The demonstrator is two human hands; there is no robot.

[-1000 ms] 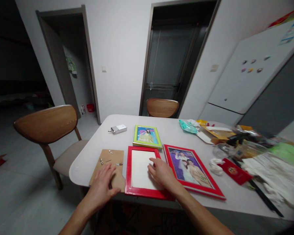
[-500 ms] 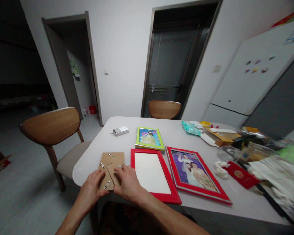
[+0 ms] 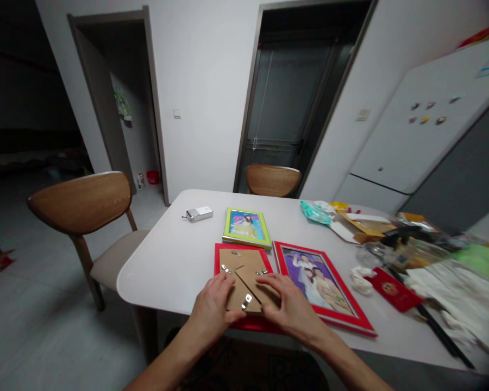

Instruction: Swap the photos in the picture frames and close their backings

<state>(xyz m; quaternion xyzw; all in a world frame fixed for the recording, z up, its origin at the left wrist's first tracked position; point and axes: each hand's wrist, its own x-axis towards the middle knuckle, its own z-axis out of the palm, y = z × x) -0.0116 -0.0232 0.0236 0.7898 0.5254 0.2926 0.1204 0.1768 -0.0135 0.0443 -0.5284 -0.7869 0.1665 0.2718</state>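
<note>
A brown picture-frame backing board (image 3: pixel 241 279) with metal clips and a slanting cut lies over the opening of a red picture frame (image 3: pixel 217 259). My left hand (image 3: pixel 214 304) grips the board's left edge and near corner. On the opposite edge my right hand (image 3: pixel 287 304) holds it, thumb at the near side. The board hides most of the red frame's middle. Right of my right hand is a second red frame (image 3: pixel 324 282) with a photo of people. Beyond the board lies a yellow-green frame (image 3: pixel 246 227) with another photo.
A small silver-and-white device (image 3: pixel 199 213) rests at the table's left. Along the right lie a red envelope (image 3: pixel 395 289), crumpled tissue (image 3: pixel 362 279), white cloth (image 3: pixel 460 296), a long black object (image 3: pixel 444 334) and packaging (image 3: pixel 315 212). A wooden chair (image 3: pixel 85 209) stands left of the table.
Both hands have carried the backing board rightward, from the bare tabletop to over the red frame, covering its white middle. The view has shifted slightly.
</note>
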